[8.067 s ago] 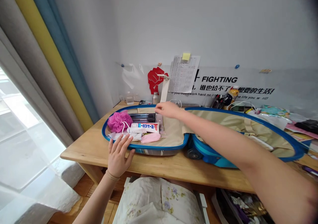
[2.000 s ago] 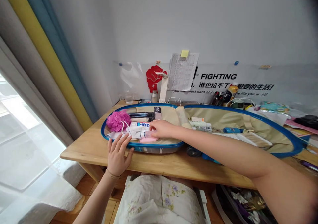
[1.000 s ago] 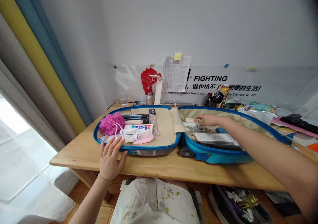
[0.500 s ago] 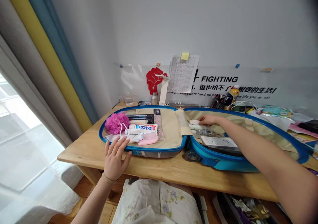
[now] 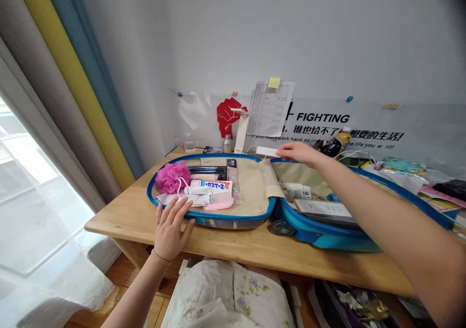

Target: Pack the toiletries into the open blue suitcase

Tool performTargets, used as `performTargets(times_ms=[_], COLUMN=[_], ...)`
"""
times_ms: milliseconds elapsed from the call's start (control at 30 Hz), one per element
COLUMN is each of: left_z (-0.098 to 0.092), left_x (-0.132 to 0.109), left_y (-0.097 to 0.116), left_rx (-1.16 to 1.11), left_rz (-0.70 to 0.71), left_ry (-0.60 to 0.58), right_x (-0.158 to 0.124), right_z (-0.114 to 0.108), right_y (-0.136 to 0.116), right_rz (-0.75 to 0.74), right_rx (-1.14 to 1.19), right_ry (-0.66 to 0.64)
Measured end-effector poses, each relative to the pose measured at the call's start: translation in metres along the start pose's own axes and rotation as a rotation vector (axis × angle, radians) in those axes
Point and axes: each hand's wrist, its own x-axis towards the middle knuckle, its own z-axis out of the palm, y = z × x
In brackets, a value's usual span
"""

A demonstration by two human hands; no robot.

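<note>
watching from my end, i have the right hand pinched nearly closed, thumb and fingertips on one end of a small white box. the box juts left out of the grip, roughly level, and shows just past the far rim near the hinge of the open blue suitcase; how high it hangs i can't tell. the left hand is spread, fingers laid over the suitcase's near rim, grasping nothing that i can see. its fingertips are right by a white pouch; whether they press on it i can't make out.

the box's held end is hidden under the fingers, and i can read no print on it. the right forearm covers much of the suitcase's right half, so a blue item there shows only in part. the lower edge cuts off the left forearm.

counting outward: one white box in the grip; in the left half, one pink puff, one pale pink case and one black pack; in the right half, one printed white card. one wheel shows by the hinge. behind stand one cup and one metal bottle, with two blue pins on the wall.
</note>
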Motion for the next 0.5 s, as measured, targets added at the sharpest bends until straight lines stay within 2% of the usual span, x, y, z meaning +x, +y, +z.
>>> performTargets(times_ms=[100,200,300,500], left_z=[0.000,-0.001,-0.001,-0.001], left_x=[0.000,0.000,0.000,0.000], left_y=[0.000,-0.001,-0.001,0.000], left_rx=[0.006,0.007,0.008,-0.004], left_rz=[0.002,0.007,0.012,0.001], left_ry=[-0.004,-0.010,-0.009,-0.009], right_x=[0.013,0.024,0.030,0.027], right_z=[0.039,0.074,0.095,0.114], right_y=[-0.051,-0.082,-0.091,-0.088], right_rz=[-0.041,-0.060,-0.072,-0.122], right_rx=[-0.077,-0.163,-0.228,-0.270], right_ry=[-0.143,-0.234,-0.288,-0.312])
